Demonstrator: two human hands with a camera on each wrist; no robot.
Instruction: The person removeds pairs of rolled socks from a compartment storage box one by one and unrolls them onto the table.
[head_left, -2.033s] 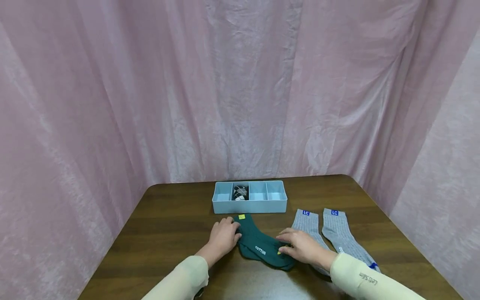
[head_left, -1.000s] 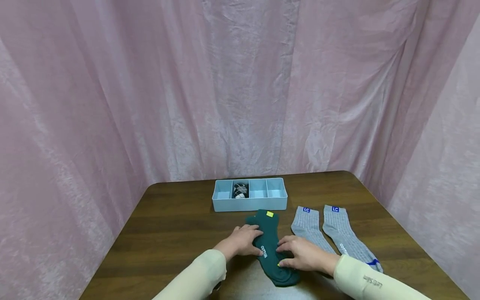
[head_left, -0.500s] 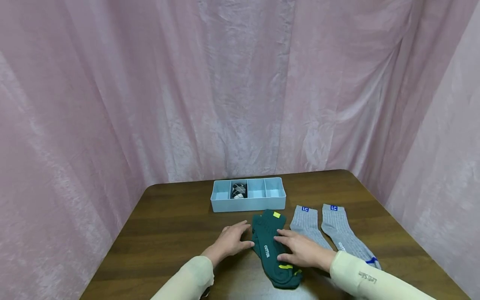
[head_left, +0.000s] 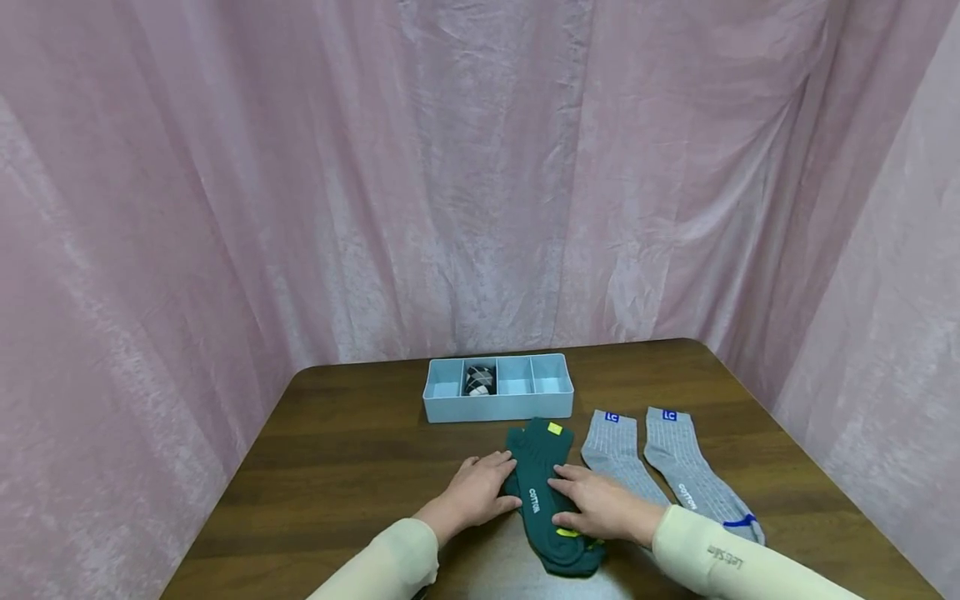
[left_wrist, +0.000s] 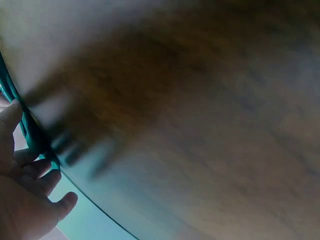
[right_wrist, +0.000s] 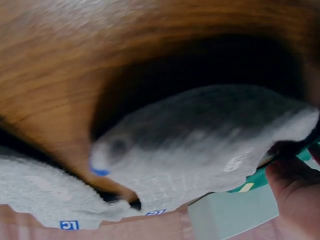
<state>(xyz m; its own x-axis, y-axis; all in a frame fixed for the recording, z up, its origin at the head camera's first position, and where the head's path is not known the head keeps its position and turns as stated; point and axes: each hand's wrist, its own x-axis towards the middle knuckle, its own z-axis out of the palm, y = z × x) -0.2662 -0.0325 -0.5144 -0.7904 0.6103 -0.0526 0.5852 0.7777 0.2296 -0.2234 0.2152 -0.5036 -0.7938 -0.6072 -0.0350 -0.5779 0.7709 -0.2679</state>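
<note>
Head view: the green socks (head_left: 538,504) lie stacked midway between the left and right edges of the table (head_left: 337,475). The left hand (head_left: 471,493) and right hand (head_left: 600,502) rest on them, not gripping. They look soft and light; pinch both layers at the sides. They say COTTON.

Left wrist view: loose fingers at the green socks.

Right wrist view: grey socks (right_wrist: 200,160) say LC.

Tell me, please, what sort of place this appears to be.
Probably a screened-off indoor workspace, perhaps for filming: pink velvety curtains hang behind and beside a wooden table, with green socks laid on it. Whether it is in a home or studio, I cannot tell.
</note>
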